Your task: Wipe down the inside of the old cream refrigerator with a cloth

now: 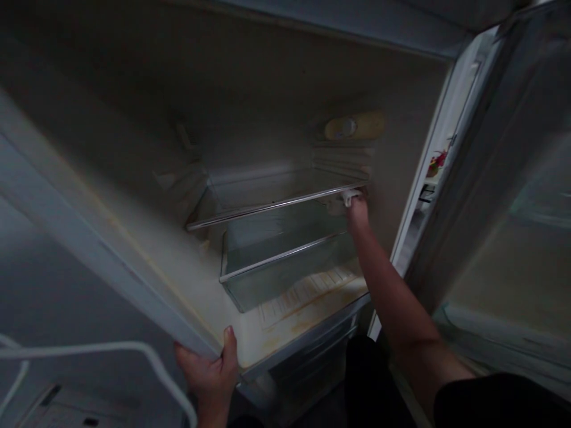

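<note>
I look into an open, unlit fridge (147, 261) with stained white walls. My left hand (209, 371) grips the front edge of the fridge's left side wall, thumb inside. My right hand (357, 208) reaches deep inside and is closed on the right front corner of a glass shelf (276, 205), at its white end clip. Below the shelf sits a clear plastic drawer (285, 267). The fridge floor in front of the drawer is yellowed and stained.
The fridge door (504, 196) stands open at the right, with a door shelf low down. A thermostat dial (352, 126) sits on the right inner wall above the shelf. A white wire rack (134, 356) shows at the lower left.
</note>
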A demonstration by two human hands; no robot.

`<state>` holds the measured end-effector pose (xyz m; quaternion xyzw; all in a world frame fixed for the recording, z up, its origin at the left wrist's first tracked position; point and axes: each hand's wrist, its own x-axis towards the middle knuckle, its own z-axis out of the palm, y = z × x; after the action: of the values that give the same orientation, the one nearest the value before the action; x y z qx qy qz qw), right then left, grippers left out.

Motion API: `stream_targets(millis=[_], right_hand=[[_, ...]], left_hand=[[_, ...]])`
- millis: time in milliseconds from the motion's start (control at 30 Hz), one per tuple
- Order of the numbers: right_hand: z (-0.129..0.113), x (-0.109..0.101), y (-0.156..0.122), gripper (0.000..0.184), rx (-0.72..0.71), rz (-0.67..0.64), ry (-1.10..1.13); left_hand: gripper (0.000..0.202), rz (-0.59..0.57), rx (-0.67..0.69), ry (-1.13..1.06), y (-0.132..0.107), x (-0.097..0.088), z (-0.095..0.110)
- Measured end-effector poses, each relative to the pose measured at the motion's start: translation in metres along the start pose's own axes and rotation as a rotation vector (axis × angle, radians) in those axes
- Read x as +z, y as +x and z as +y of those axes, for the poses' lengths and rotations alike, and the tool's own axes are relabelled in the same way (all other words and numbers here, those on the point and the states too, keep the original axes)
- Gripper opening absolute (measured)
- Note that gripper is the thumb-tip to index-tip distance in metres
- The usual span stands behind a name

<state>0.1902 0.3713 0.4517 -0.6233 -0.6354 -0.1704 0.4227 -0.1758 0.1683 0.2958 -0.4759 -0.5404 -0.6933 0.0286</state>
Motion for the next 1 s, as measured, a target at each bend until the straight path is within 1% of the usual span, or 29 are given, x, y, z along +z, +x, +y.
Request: stream_targets(millis=[33, 67, 100, 133, 167, 200, 233, 300, 400, 467, 500, 567, 700, 767, 800, 867, 933, 1000], right_hand=[[0.005, -0.008, -0.017, 0.064, 0.105, 0.08, 0.026], [0.008, -0.016, -0.034, 0.066, 0.193, 0.172, 0.041], [0.01, -0.026, -0.049, 0.066, 0.239, 0.255, 0.03], [0.01, -0.036, -0.061, 0.066, 0.231, 0.309, -0.017], [0.009, -0.046, -0.067, 0.07, 0.184, 0.324, -0.098], [0.007, -0.057, -0.068, 0.076, 0.134, 0.311, -0.192], [0.006, -0.067, -0.063, 0.082, 0.097, 0.284, -0.282], [0.005, -0.087, -0.042, 0.088, 0.074, 0.239, -0.421], [0.007, -0.11, -0.004, 0.085, 0.035, 0.231, -0.512], [0.01, -0.116, 0.009, 0.081, -0.034, 0.212, -0.512], [0.011, -0.115, 0.008, 0.079, -0.064, 0.187, -0.505], [0.014, -0.107, -0.005, 0.075, -0.104, 0.115, -0.492], [0.019, -0.075, -0.051, 0.072, -0.124, -0.055, -0.487], [0.021, -0.06, -0.061, 0.063, -0.141, -0.158, -0.491], [0.022, -0.053, -0.06, 0.059, -0.158, -0.203, -0.496], [0.023, -0.041, -0.044, 0.055, -0.203, -0.278, -0.5], [0.022, -0.028, -0.019, 0.058, -0.234, -0.348, -0.48], [0.021, -0.012, 0.006, 0.064, -0.227, -0.413, -0.435]], left_hand=[[0.067, -0.005, 0.004, 0.007, 0.0, 0.0, -0.001], [0.068, -0.011, 0.014, 0.014, 0.001, 0.0, -0.002], [0.069, -0.012, 0.024, 0.021, 0.002, 0.0, -0.003], [0.071, -0.006, 0.032, 0.03, 0.003, 0.001, -0.005], [0.073, 0.009, 0.039, 0.039, 0.005, 0.002, -0.007], [0.076, 0.028, 0.041, 0.048, 0.006, 0.003, -0.009], [0.078, 0.046, 0.04, 0.053, 0.007, 0.004, -0.012], [0.08, 0.07, 0.043, 0.056, 0.008, 0.007, -0.015], [0.078, 0.077, 0.068, 0.056, 0.009, 0.008, -0.015], [0.078, 0.037, 0.072, 0.038, 0.008, 0.007, -0.012], [0.078, 0.011, 0.066, 0.023, 0.008, 0.006, -0.011], [0.076, -0.027, 0.053, 0.022, 0.006, 0.004, -0.012], [0.074, -0.018, 0.022, 0.126, 0.002, 0.0, -0.019], [0.075, -0.021, 0.021, 0.108, 0.002, 0.0, -0.019], [0.074, -0.029, 0.029, 0.08, 0.002, 0.0, -0.018], [0.069, -0.032, 0.061, 0.02, 0.003, 0.001, -0.012], [0.07, -0.019, 0.083, -0.019, 0.005, 0.002, -0.006], [0.075, -0.029, 0.063, -0.041, 0.006, 0.002, -0.002]])
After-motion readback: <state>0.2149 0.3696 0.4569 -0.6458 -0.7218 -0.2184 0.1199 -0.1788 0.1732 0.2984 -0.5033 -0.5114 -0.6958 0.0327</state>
